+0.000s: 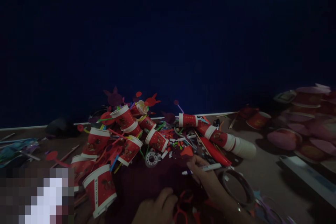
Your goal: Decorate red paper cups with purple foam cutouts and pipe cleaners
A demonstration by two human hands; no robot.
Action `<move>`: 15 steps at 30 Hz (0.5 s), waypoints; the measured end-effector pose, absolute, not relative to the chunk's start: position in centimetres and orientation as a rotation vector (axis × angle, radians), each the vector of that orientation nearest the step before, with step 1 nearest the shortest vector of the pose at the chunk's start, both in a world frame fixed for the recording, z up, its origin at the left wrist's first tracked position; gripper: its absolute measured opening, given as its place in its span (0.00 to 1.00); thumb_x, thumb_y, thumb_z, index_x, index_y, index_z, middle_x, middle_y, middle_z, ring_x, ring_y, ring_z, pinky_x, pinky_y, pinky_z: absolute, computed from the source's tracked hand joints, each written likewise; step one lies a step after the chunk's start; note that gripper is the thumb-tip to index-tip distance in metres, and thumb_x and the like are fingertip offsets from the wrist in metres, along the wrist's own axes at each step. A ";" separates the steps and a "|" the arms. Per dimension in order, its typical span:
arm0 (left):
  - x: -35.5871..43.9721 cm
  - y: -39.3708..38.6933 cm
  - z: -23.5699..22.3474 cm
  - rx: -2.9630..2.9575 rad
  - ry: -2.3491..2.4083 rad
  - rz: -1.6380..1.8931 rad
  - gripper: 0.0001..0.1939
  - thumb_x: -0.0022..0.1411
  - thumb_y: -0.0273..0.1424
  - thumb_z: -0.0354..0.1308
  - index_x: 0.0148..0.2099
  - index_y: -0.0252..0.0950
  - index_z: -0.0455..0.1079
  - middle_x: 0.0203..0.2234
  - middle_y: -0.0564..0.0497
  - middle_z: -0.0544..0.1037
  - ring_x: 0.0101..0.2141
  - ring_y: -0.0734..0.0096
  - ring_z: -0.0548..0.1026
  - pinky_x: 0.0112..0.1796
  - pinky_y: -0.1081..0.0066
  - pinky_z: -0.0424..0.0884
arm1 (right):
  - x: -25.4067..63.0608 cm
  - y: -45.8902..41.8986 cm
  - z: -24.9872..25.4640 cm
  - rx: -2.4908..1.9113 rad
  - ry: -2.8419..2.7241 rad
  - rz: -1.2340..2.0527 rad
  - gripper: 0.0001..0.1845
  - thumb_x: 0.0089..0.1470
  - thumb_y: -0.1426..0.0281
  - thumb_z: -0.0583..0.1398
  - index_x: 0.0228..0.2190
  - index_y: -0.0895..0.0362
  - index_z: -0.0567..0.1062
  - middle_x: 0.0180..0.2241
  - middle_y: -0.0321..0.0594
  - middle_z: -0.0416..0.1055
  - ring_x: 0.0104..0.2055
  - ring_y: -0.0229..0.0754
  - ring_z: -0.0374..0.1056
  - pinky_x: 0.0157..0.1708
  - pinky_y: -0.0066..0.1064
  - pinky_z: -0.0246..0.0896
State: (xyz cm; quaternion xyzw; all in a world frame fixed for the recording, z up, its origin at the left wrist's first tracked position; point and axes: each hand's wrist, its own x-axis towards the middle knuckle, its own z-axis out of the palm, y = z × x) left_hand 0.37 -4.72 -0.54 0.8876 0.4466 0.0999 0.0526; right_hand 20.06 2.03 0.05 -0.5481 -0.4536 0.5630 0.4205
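The scene is dim. My right hand (pixel 204 176) is closed round a white marker pen (pixel 207 168), its tip pointing left over a dark maroon sheet (pixel 147 182) on the table. My left hand (pixel 157 208) rests at the bottom edge on that sheet, fingers curled, next to red scissors (pixel 183 203); I cannot make out anything in it. Just beyond the sheet lies a heap of red paper cups with white rims (pixel 126 129), mixed with coloured straws and red paper cut-outs.
A small tape roll (pixel 151 159) lies by the cups, and a large dark tape ring (pixel 236 185) sits right of my right hand. Stacked cups (pixel 228 141) lie on their side. Plates and cups (pixel 301 126) crowd the right. A dark blue wall rises behind.
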 end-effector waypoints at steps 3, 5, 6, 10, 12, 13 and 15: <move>-0.9 -2.7 0.1 2.528 1.602 0.746 0.19 0.60 0.23 0.45 0.53 0.39 0.60 0.46 0.46 0.72 0.47 0.67 0.71 0.45 0.68 0.70 | 20.2 1.7 0.7 -1.345 -1.171 1.368 0.16 0.44 0.60 0.61 0.19 0.55 0.61 0.14 0.25 0.51 0.16 0.31 0.45 0.17 0.24 0.38; -1.7 -1.3 0.3 2.403 1.844 0.840 0.20 0.60 0.29 0.47 0.56 0.36 0.56 0.48 0.43 0.70 0.49 0.61 0.68 0.48 0.58 0.66 | 20.4 1.6 1.0 -1.353 -1.254 1.320 0.14 0.43 0.61 0.63 0.20 0.55 0.65 0.17 0.28 0.56 0.19 0.32 0.51 0.18 0.24 0.43; -2.0 -0.7 0.3 2.345 1.928 0.850 0.23 0.59 0.31 0.49 0.56 0.35 0.55 0.48 0.42 0.69 0.50 0.58 0.66 0.48 0.55 0.65 | 20.4 1.6 1.1 -1.356 -1.303 1.296 0.13 0.43 0.61 0.63 0.21 0.56 0.67 0.18 0.29 0.59 0.20 0.34 0.53 0.19 0.25 0.45; -2.6 0.6 -0.3 2.255 2.062 0.780 0.26 0.57 0.35 0.51 0.57 0.33 0.55 0.49 0.43 0.70 0.50 0.53 0.64 0.48 0.52 0.63 | 20.5 1.6 1.0 -1.320 -1.376 1.276 0.12 0.47 0.60 0.60 0.30 0.55 0.74 0.26 0.36 0.69 0.29 0.40 0.62 0.27 0.28 0.55; -2.6 0.7 -0.6 2.262 2.047 0.741 0.24 0.58 0.33 0.50 0.57 0.34 0.55 0.50 0.44 0.69 0.50 0.54 0.64 0.48 0.54 0.62 | 20.4 1.8 0.7 -1.276 -1.311 1.302 0.12 0.50 0.60 0.58 0.33 0.55 0.75 0.27 0.37 0.70 0.32 0.41 0.63 0.30 0.29 0.57; -2.6 0.7 -0.7 2.273 2.034 0.732 0.24 0.59 0.31 0.49 0.57 0.34 0.55 0.50 0.45 0.69 0.50 0.56 0.64 0.47 0.55 0.62 | 20.4 1.9 0.6 -1.253 -1.261 1.316 0.12 0.50 0.61 0.58 0.34 0.55 0.74 0.27 0.37 0.70 0.31 0.41 0.63 0.31 0.29 0.57; -2.7 0.6 -0.7 2.299 2.018 0.736 0.23 0.60 0.29 0.48 0.57 0.34 0.55 0.49 0.45 0.70 0.48 0.57 0.65 0.46 0.57 0.63 | 20.4 2.0 0.6 -1.225 -1.161 1.331 0.10 0.50 0.62 0.58 0.32 0.54 0.73 0.23 0.34 0.67 0.27 0.38 0.62 0.27 0.27 0.55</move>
